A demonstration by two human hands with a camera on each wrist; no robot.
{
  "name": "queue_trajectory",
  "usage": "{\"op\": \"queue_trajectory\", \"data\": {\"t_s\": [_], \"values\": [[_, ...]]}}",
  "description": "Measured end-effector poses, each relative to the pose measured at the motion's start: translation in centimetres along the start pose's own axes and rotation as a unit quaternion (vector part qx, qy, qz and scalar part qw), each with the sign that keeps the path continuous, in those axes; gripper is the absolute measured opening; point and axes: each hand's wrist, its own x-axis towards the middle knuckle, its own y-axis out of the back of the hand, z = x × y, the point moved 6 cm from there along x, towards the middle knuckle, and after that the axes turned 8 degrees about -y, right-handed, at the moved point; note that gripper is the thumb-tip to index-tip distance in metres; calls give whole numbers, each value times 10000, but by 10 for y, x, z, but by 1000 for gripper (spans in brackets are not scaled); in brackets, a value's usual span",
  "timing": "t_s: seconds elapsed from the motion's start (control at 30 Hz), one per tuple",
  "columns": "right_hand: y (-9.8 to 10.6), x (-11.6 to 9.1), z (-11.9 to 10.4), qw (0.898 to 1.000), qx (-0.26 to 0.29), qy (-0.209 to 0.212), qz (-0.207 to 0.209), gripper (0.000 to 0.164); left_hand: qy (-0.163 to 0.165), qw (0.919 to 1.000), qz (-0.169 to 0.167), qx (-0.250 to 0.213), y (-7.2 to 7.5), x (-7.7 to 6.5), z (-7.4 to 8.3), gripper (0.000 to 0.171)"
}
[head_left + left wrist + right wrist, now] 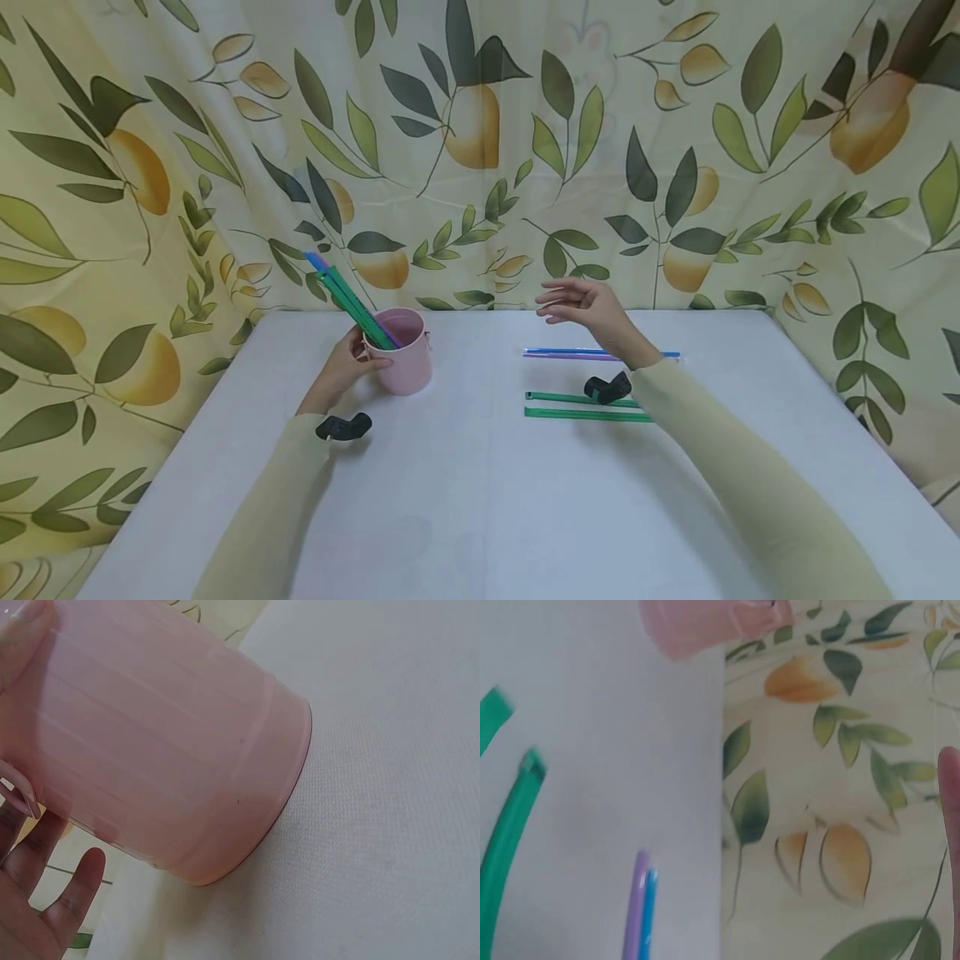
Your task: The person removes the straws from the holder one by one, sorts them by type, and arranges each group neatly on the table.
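Observation:
My left hand (341,371) grips the left side of a small pink bucket (405,371), thumb across its front. The bucket's smooth wall (172,742) fills much of the left wrist view. Green sticks (348,300) lean leftward out of its mouth, with blue and purple ones among them; their lower ends are hidden inside. Over the back right part of the table, my right hand (588,308) is raised with relaxed, bent fingers and nothing in it. Below it lie a blue and a purple stick (570,354), side by side.
Nearer the front, two green sticks (577,413) lie roughly parallel on the white table (450,500), partly hidden by the right wrist's black camera (607,388). A curtain (480,208) printed with leaves and fruit hangs behind the table's far edge.

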Motion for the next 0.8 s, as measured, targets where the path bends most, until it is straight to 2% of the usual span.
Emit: {"op": "queue_trajectory", "data": {"t_s": [0.23,0.37,0.63,0.8], "values": [[-30,26,-24,9986,428,283,119,47,-53,10000,10,-26,0,-1,3,84],[-51,45,-34,9983,490,326,33,45,-42,10000,9,-19,1,-2,1,84],[-92,84,-40,9997,170,158,-88,41,-95,9999,30,-85,2,0,-4,84],[-116,101,-39,9997,134,28,-190,38,-157,9998,11,-85,1,1,-2,84]]}}
